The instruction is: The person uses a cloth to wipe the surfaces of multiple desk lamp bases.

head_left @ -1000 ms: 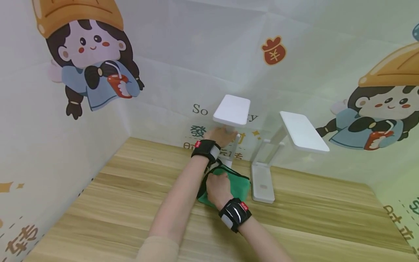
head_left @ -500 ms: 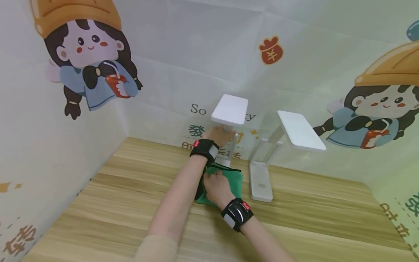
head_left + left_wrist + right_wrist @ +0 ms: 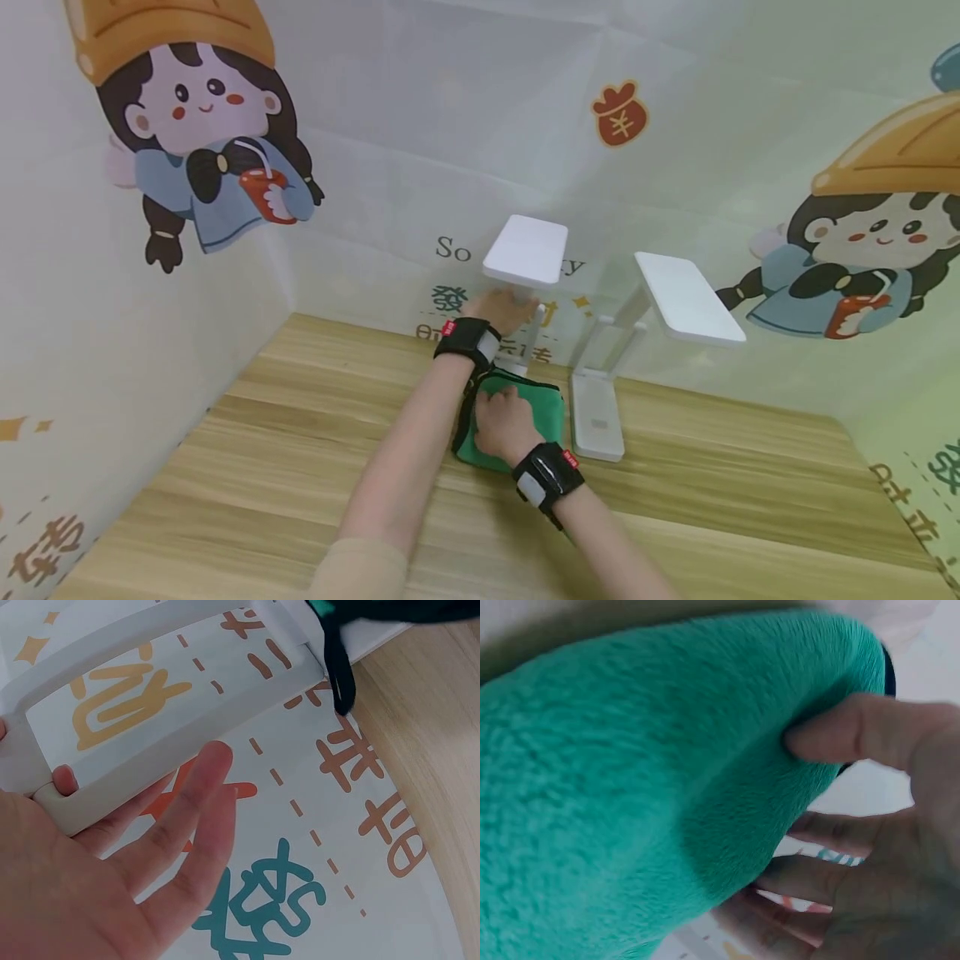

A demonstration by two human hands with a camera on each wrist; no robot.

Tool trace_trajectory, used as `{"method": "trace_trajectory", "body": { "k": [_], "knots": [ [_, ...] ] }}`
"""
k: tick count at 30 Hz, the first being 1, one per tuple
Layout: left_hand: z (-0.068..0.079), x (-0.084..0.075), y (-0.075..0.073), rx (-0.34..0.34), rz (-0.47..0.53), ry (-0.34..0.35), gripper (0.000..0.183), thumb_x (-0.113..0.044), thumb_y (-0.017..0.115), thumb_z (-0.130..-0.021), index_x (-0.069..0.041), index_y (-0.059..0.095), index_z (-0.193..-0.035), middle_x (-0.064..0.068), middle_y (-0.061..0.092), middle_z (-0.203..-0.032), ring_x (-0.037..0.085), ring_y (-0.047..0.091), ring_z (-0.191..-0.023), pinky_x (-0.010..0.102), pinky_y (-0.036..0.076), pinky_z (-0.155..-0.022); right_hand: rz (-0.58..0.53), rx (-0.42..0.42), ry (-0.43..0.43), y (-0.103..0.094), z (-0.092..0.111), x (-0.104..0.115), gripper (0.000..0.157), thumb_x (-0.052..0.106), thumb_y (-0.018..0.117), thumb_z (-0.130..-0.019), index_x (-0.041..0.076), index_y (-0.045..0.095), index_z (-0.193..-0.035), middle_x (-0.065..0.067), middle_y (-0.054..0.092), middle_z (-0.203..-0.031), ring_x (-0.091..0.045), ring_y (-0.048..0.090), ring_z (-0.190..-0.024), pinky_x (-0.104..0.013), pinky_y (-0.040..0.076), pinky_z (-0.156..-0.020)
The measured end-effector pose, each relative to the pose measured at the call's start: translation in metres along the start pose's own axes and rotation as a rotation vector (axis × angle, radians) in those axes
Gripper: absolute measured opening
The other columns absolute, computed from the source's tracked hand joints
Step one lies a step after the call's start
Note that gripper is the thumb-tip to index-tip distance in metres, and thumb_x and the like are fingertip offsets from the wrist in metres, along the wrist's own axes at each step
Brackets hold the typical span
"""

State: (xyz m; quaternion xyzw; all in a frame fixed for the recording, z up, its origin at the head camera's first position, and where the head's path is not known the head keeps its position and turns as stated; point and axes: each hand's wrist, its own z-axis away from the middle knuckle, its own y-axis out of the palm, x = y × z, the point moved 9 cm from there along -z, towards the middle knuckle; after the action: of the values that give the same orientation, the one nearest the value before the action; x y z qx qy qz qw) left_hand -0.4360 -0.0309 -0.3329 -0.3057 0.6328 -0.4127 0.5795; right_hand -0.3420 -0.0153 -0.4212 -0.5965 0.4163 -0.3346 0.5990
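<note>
My left hand (image 3: 504, 310) grips a white folding phone stand (image 3: 527, 250) near its upper hinge, under the tilted plate. In the left wrist view a fingertip curls around the stand's arm frame (image 3: 180, 724), while other fingers of the left hand (image 3: 142, 862) extend loosely beside it. My right hand (image 3: 507, 425) holds a fuzzy green cloth (image 3: 547, 412) with black edging, low in front of that stand's base. Thumb above and fingers beneath, the right hand (image 3: 885, 832) pinches the cloth (image 3: 630, 772) in the right wrist view. The cloth hides most of the base.
A second white phone stand (image 3: 597, 417) stands just right of the cloth, its plate (image 3: 690, 297) tilted. Behind the wooden table (image 3: 262, 450) rises a printed backdrop (image 3: 420, 108) with cartoon figures. A black loop (image 3: 341, 675) hangs from the cloth.
The right hand and the cloth have shifted left and then slightly back right, and the cloth's folds have changed. The left hand keeps its grip on the stand.
</note>
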Motion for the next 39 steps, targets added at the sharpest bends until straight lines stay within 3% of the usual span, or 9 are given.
{"method": "trace_trajectory", "body": {
  "k": [5, 10, 19, 24, 29, 36, 39],
  "knots": [
    [-0.003, 0.002, 0.001, -0.014, 0.002, -0.014, 0.064, -0.056, 0.032, -0.098, -0.016, 0.031, -0.149, 0.013, 0.062, -0.122, 0.029, 0.060, -0.102, 0.040, 0.046, -0.082, -0.182, 0.176, 0.073, 0.010, -0.016, -0.018, 0.047, 0.031, 0.057, -0.092, 0.006, 0.054, -0.132, -0.025, 0.059, -0.123, -0.042, 0.047, -0.125, -0.049, 0.052, -0.083],
    [0.001, 0.000, 0.001, -0.012, 0.021, -0.007, 0.066, -0.056, 0.032, -0.098, -0.014, 0.030, -0.149, 0.015, 0.060, -0.127, 0.031, 0.060, -0.106, 0.043, 0.047, -0.087, -0.219, 0.196, 0.126, 0.015, -0.023, -0.027, 0.050, 0.033, 0.051, -0.095, 0.012, 0.047, -0.140, -0.023, 0.046, -0.141, -0.039, 0.039, -0.134, -0.051, 0.048, -0.093],
    [0.003, 0.000, -0.001, -0.004, 0.040, 0.001, 0.067, -0.056, 0.032, -0.098, -0.013, 0.029, -0.150, 0.014, 0.054, -0.137, 0.034, 0.056, -0.119, 0.046, 0.046, -0.096, -0.056, 0.112, 0.068, 0.010, 0.000, -0.006, 0.054, 0.036, 0.060, -0.090, 0.004, 0.053, -0.133, -0.022, 0.061, -0.124, -0.038, 0.052, -0.121, -0.045, 0.055, -0.079],
    [-0.002, 0.001, 0.001, -0.012, 0.040, 0.002, 0.069, -0.058, 0.030, -0.097, -0.011, 0.034, -0.147, 0.015, 0.055, -0.135, 0.030, 0.059, -0.110, 0.042, 0.048, -0.090, -0.132, 0.110, 0.100, 0.008, -0.004, -0.014, 0.053, 0.036, 0.058, -0.091, 0.002, 0.054, -0.131, -0.026, 0.060, -0.122, -0.042, 0.052, -0.119, -0.047, 0.053, -0.082],
    [-0.003, 0.000, 0.000, -0.009, 0.038, -0.003, 0.066, -0.055, 0.033, -0.098, -0.012, 0.032, -0.148, 0.015, 0.055, -0.136, 0.031, 0.059, -0.111, 0.044, 0.047, -0.093, -0.232, 0.109, 0.164, 0.008, -0.017, -0.030, 0.049, 0.033, 0.053, -0.094, 0.004, 0.052, -0.134, -0.030, 0.054, -0.128, -0.046, 0.047, -0.121, -0.049, 0.051, -0.082],
    [0.001, -0.002, -0.002, -0.003, 0.012, -0.004, 0.065, -0.054, 0.030, -0.099, -0.013, 0.028, -0.150, 0.014, 0.053, -0.137, 0.032, 0.056, -0.118, 0.044, 0.046, -0.095, -0.130, 0.093, 0.148, 0.007, -0.003, -0.018, 0.052, 0.034, 0.056, -0.092, -0.001, 0.054, -0.130, -0.027, 0.062, -0.117, -0.044, 0.057, -0.108, -0.044, 0.055, -0.076],
    [0.001, 0.000, -0.002, -0.001, 0.009, -0.007, 0.065, -0.054, 0.030, -0.099, -0.013, 0.027, -0.150, 0.014, 0.051, -0.140, 0.033, 0.053, -0.123, 0.046, 0.044, -0.099, -0.137, 0.078, 0.164, 0.007, 0.002, -0.017, 0.053, 0.033, 0.057, -0.091, -0.003, 0.055, -0.128, -0.029, 0.063, -0.113, -0.045, 0.059, -0.102, -0.045, 0.055, -0.071]
  ]
}}
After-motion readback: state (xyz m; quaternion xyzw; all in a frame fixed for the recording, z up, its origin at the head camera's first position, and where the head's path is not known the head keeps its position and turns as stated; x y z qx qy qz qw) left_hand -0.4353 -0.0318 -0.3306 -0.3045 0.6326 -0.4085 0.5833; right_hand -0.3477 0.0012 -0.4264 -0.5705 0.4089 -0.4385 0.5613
